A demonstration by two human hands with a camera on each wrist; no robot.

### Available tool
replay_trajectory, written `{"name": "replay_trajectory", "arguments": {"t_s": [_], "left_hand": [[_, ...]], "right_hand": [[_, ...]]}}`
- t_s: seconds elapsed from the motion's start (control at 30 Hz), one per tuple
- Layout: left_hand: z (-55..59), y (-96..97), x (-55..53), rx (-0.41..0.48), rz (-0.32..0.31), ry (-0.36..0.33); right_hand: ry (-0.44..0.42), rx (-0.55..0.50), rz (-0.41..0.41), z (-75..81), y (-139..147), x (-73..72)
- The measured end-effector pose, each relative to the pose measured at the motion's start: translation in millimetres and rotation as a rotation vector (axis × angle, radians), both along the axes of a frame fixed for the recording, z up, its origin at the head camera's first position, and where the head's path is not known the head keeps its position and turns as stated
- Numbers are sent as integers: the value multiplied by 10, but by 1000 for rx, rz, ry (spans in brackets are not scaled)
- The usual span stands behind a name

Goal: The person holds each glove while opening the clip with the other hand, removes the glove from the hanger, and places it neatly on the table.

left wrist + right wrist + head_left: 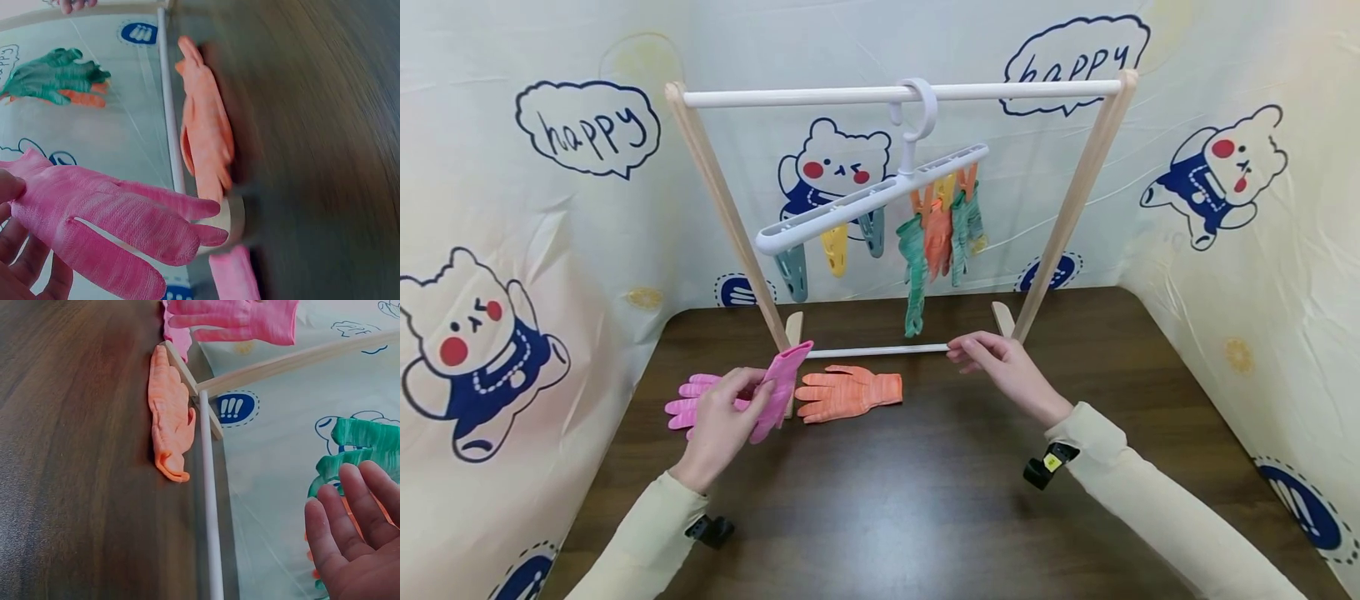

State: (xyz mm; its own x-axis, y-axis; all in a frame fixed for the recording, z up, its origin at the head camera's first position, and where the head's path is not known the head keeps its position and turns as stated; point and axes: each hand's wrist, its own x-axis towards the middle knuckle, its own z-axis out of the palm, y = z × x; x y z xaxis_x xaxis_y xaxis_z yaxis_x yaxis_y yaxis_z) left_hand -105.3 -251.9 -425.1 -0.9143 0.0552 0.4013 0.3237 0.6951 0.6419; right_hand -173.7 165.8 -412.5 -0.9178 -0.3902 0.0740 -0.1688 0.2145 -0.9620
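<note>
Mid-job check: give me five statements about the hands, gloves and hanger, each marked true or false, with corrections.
1. The left hand holds a pink glove. True.
2. The right hand holds the orange glove. False: that glove lies flat on the table, and the right hand holds no glove.
3. The white hanger hooks over the white top bar. True.
4. Every peg on the hanger has a glove. False: two blue pegs and a yellow peg beside them hold nothing.
5. A second pink glove lies left of the orange one. True.
</note>
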Motion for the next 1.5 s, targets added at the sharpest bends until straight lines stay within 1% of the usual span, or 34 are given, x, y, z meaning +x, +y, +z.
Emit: {"name": "replay_trajectory", "arguments": {"t_s": [0.13,0.3,0.47,0.57,0.7,0.8,0.87,0.97,1.1,1.23,1.33,1.5], "left_hand": [[9,-103,31,-95,10,36],[-2,-231,67,-187,10,84],[-12,-328,118,-257,3,114],[-23,-375,142,-318,-11,166],[-49,-436,156,-422,-37,265],[-75,-489,159,-496,-72,326],[-94,-525,162,-540,-103,349],[-110,-559,184,-602,-134,353],[-142,-577,229,-682,-160,366],[-252,-574,285,-740,-208,407],[-348,-548,324,-760,-230,415],[-469,-521,391,-756,-239,382]], "right_hand": [[-10,1,8,-29,21,-10],[-11,-9,1,-52,29,-10],[-9,-32,6,-108,27,-13],[7,-22,13,-147,35,-1],[28,32,7,-183,50,26],[32,67,6,-201,63,40],[36,82,6,-212,70,49],[48,97,3,-239,84,59],[66,119,-12,-266,104,68],[74,153,-14,-284,131,89],[67,165,-19,-288,148,109],[48,166,-26,-282,166,131]]}}
